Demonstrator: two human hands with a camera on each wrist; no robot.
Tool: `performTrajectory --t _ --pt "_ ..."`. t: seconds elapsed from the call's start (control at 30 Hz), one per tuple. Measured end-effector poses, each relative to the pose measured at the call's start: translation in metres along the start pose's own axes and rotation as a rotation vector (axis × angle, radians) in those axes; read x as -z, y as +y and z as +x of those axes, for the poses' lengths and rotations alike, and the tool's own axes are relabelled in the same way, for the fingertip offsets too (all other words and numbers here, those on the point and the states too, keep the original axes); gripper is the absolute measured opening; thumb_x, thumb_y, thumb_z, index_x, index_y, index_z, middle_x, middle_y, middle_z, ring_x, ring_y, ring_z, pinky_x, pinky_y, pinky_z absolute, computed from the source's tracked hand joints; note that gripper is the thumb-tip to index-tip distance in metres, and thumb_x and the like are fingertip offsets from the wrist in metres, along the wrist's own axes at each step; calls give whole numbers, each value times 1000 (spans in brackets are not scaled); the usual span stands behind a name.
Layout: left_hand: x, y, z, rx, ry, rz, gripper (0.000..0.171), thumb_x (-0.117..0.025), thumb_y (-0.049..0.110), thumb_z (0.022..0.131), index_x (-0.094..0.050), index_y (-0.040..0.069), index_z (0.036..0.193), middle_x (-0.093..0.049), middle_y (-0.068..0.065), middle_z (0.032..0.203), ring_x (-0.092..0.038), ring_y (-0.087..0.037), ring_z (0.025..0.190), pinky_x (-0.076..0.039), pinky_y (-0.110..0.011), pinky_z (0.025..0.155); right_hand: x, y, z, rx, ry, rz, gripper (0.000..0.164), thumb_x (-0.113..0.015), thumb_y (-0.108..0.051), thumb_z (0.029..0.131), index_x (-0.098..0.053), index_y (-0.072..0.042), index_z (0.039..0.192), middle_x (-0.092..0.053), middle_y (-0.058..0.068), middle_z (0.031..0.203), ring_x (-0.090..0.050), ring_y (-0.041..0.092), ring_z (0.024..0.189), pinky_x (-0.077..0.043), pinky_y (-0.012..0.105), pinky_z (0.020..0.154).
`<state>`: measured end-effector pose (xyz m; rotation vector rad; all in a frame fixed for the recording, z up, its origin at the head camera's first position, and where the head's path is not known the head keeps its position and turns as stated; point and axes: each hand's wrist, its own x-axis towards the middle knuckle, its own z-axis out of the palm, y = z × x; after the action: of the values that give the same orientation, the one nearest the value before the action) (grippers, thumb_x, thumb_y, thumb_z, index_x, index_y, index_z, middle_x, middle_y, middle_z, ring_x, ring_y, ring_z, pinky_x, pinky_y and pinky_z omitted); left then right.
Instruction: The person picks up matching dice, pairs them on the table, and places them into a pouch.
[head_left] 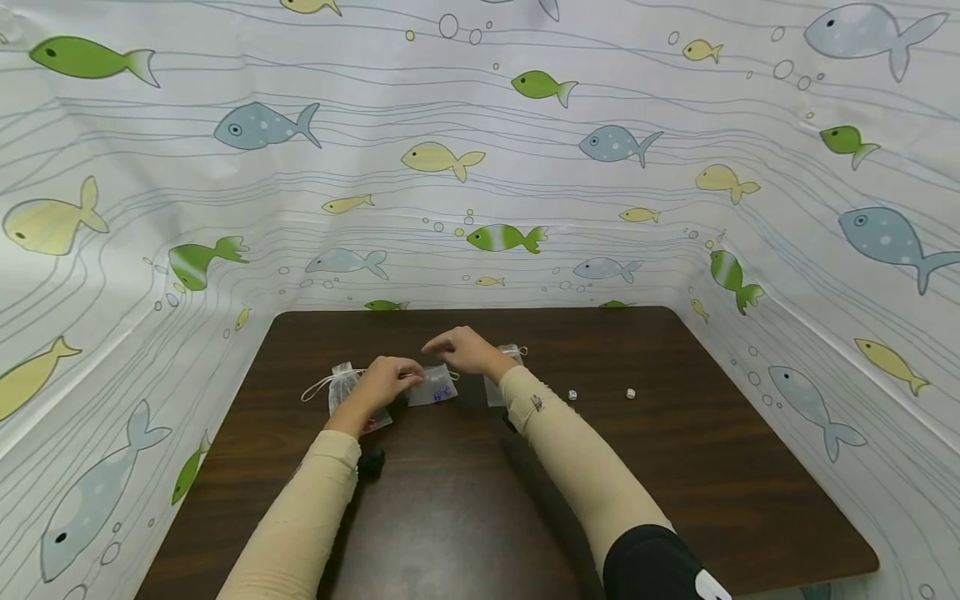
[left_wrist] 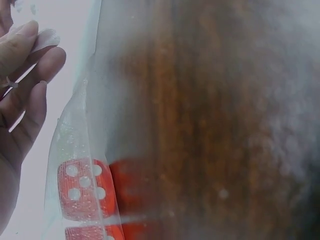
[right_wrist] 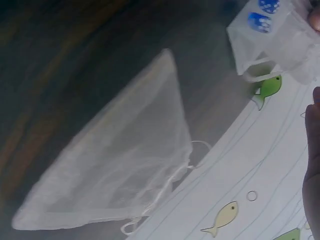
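Note:
My left hand pinches the edge of a small white mesh drawstring bag with blue dice inside. A bit of white mesh shows between its thumb and fingers. My right hand hovers just beyond that bag, fingers extended, with nothing visible in its grasp. Beneath my left wrist lies another mesh bag holding red dice, partly hidden by the forearm. A third mesh bag, flat with no dice visible in it, lies under my right wrist.
Two white dice lie apart on the brown table, to the right of the bags: one die near my right sleeve, another die further right. A fish-patterned sheet rises behind the table and along its sides.

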<state>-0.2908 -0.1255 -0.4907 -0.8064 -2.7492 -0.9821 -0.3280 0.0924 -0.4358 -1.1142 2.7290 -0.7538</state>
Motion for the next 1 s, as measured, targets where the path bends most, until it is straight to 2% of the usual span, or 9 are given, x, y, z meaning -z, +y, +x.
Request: performTrajectory --t 0.13,0.27,0.37,0.6,0.73,0.9,1.0 --pt "1 2 0 7 7 -9 7 -74 13 94 -79 11 99 -76 -4 94 -70 -19 82 -58 -40 75 -1 6 -3 -55 -30 0 38 -64 -14 102 -62 -6 139 -65 9 135 -65 21 118 -51 32 100" --pt "2 4 -1 6 24 -14 7 -74 13 94 -78 11 99 -75 -4 93 -68 -17 79 -57 -39 73 -3 14 -8 -117 -114 75 57 -68 -25 99 -49 -2 148 -57 12 145 -56 26 131 -45 37 108" --pt "3 6 -1 0 42 -23 6 -74 13 93 -78 12 98 -75 -3 91 -65 -14 75 -56 -38 70 -4 17 -11 -148 -158 122 63 -70 -26 99 -45 0 151 -54 14 147 -54 28 134 -45 38 108" --pt "7 9 1 -37 94 -42 5 -75 11 93 -78 11 97 -74 -1 86 -59 -11 67 -52 -34 64 1 19 -14 -151 -125 143 44 -69 -20 99 -60 -4 139 -65 12 133 -63 23 121 -53 33 97" --pt "16 16 1 -9 90 -49 7 -73 11 94 -78 11 99 -73 0 85 -57 -13 67 -50 -33 63 9 16 -16 -136 -106 188 37 -68 -17 100 -64 -3 134 -69 10 124 -68 22 110 -56 32 91" --pt "30 31 1 55 74 -84 9 -70 12 97 -77 11 103 -74 -4 93 -63 -20 75 -54 -37 68 21 11 -18 -114 -100 302 32 -65 -12 102 -64 2 131 -71 15 116 -70 35 103 -56 49 91" --pt "36 37 1 71 75 -106 10 -70 13 98 -77 11 105 -75 -4 96 -66 -20 81 -55 -38 72 25 10 -20 -120 -92 382 30 -63 -11 102 -65 2 129 -70 16 115 -70 35 101 -54 55 92"
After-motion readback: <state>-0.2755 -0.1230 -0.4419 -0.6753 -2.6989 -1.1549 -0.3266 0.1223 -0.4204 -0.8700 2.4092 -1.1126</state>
